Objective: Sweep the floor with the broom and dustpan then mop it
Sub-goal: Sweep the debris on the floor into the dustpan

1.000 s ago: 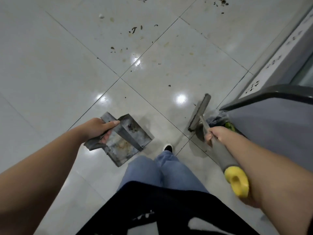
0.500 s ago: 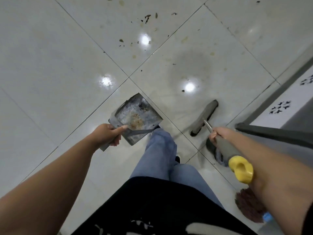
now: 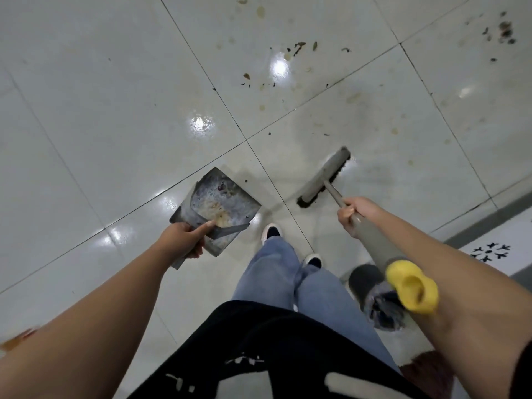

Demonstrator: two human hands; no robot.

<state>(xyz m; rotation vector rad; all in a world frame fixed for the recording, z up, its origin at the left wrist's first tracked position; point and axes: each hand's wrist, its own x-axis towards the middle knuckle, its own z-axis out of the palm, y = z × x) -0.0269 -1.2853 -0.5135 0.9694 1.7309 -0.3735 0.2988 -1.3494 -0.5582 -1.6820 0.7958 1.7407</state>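
Left hand: the left hand [image 3: 184, 240] is gripping the dustpan [image 3: 216, 208] by its near edge and handle, thumb lying along the rim, holding it over the pale tiled floor [image 3: 100, 110].
Dustpan: metal, tilting with its open face turned up toward the camera; it is carrying a film of grey dust, a yellowish smear near the thumb and a small dark speck toward the far edge.
Right hand: the right hand [image 3: 352, 211] is clenching the broom [image 3: 325, 180] low on its grey shaft, near the head; the yellow end cap [image 3: 411, 289] is lying against the forearm.
Broom head: grey, sitting at the floor just beside the dustpan, apart from it.
Debris: dark crumbs and tan stains [image 3: 288, 59] are lying on the tiles beyond the broom, well apart from the dustpan.
Feet: two dark shoes [image 3: 272, 230] are standing between dustpan and broom.
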